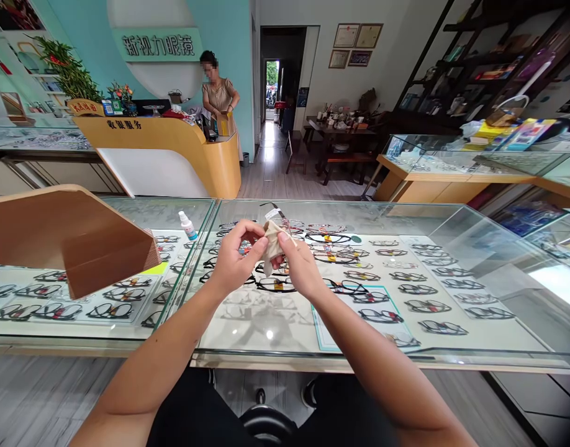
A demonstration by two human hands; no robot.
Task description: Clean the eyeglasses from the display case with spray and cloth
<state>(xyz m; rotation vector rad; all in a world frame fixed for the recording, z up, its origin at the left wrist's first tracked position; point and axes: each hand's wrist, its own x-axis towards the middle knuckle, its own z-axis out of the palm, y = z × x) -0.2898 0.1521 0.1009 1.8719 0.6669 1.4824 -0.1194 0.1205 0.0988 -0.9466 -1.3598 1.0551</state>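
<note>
Over the glass counter, my right hand pinches a cream cleaning cloth between thumb and fingers. My left hand is closed beside it, thumb against the cloth's left edge. A pair of eyeglasses is between my hands, one dark temple with a white tag sticking up past the cloth. Cloth and fingers hide most of its frame, so the exact left grip is partly covered. Rows of eyeglasses lie in the display case beneath my hands.
A white spray bottle stands on the counter to the left. Near it, a brown angled board juts in from the left. A person stands behind the wooden reception desk. More display cases are on the right.
</note>
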